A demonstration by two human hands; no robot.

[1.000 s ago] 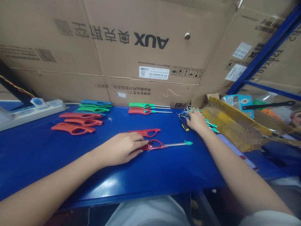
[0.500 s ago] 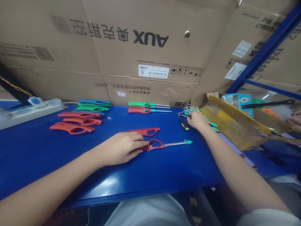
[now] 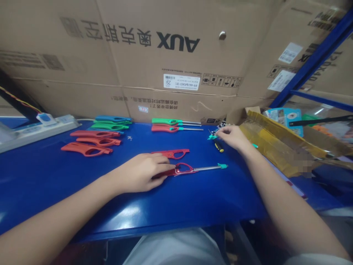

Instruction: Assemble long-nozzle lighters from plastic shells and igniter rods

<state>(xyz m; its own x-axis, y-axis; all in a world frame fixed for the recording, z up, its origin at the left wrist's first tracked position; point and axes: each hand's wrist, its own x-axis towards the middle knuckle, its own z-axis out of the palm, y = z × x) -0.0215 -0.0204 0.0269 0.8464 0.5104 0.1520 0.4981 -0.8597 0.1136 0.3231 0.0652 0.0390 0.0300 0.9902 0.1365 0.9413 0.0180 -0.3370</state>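
Observation:
My left hand (image 3: 143,172) rests on the blue table (image 3: 176,198), fingers curled over the handle of a red stick lighter (image 3: 193,169) whose metal tube with a teal tip points right. A loose red handle shell (image 3: 172,153) lies just behind it. My right hand (image 3: 233,137) is at the back right, fingers pinched on a small teal-tipped part (image 3: 212,137) lifted from a pile of parts. A black and yellow screwdriver (image 3: 218,145) lies beside that hand.
Red, green and blue handle shells (image 3: 93,140) lie in rows at the back left. Two finished lighters, green and red (image 3: 173,125), lie at the back. Cardboard boxes (image 3: 176,59) wall the rear. A power strip (image 3: 38,127) is left, a yellow bag (image 3: 275,143) right.
My right hand has lifted from the parts pile and shifted slightly left with a teal-tipped part pinched in it. My left hand has stayed on the red lighter.

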